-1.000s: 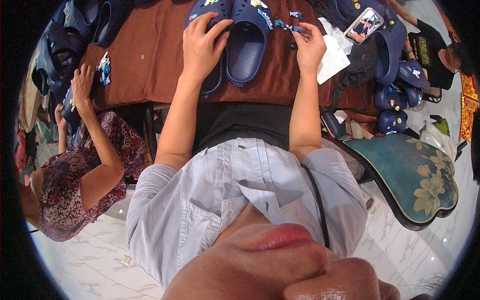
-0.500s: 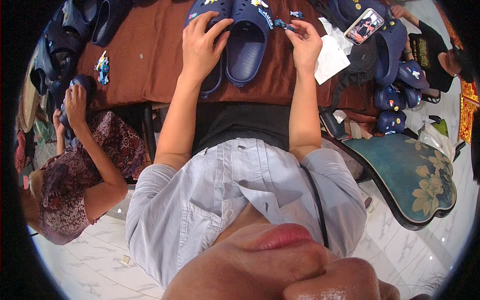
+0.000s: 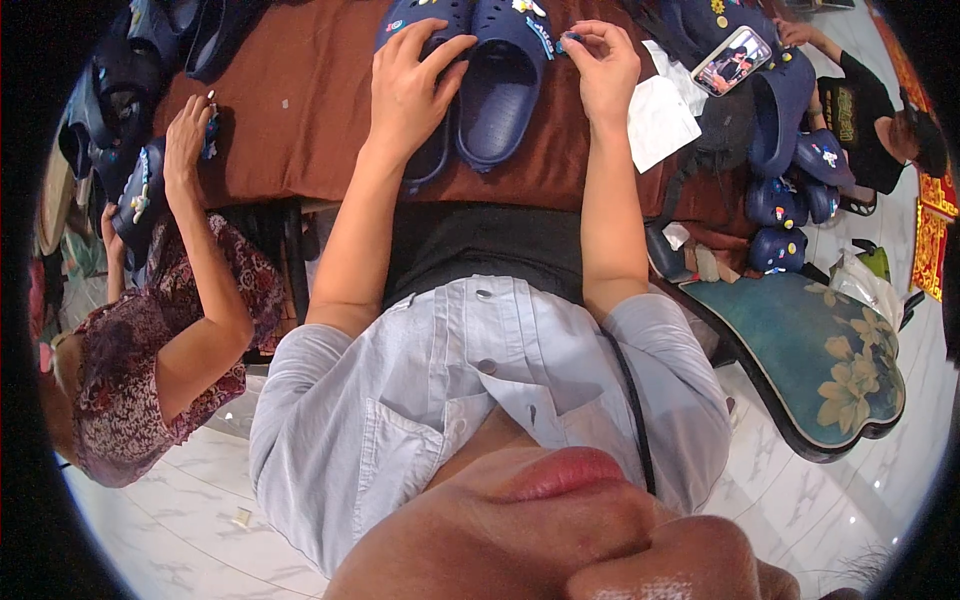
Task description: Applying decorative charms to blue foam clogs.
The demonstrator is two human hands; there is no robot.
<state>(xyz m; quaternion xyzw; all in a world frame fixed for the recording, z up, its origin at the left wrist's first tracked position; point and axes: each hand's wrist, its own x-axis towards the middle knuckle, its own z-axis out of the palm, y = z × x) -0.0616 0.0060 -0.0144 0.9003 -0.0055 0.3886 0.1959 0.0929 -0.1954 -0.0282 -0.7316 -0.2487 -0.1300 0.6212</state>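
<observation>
Two navy clogs stand side by side on the brown cloth before me. My left hand (image 3: 412, 95) lies over the left clog (image 3: 428, 165), its fingers apart and curved, fingertips beside the right clog (image 3: 500, 110). Colourful shoe charms (image 3: 528, 8) sit on the right clog's upper, with a blue lettered charm (image 3: 540, 40) along its right side. Just right of that, my right hand (image 3: 606, 78) pinches a small dark-blue shoe charm (image 3: 571, 38) between thumb and fingers. The fingers partly cover the charm.
Brown cloth (image 3: 300, 150) covers the table. White paper (image 3: 662, 125), a phone (image 3: 733, 62) and more navy clogs (image 3: 780, 110) are at the right. On the left, a co-worker's hand (image 3: 187, 140) reaches to charms beside another clog (image 3: 140, 195). A floral teal chair (image 3: 800, 340) stands right.
My right hand has shifted slightly left, bringing the pinched charm nearer the right clog. My left hand barely moved. The co-worker's hand went from the clog to the charms on the cloth.
</observation>
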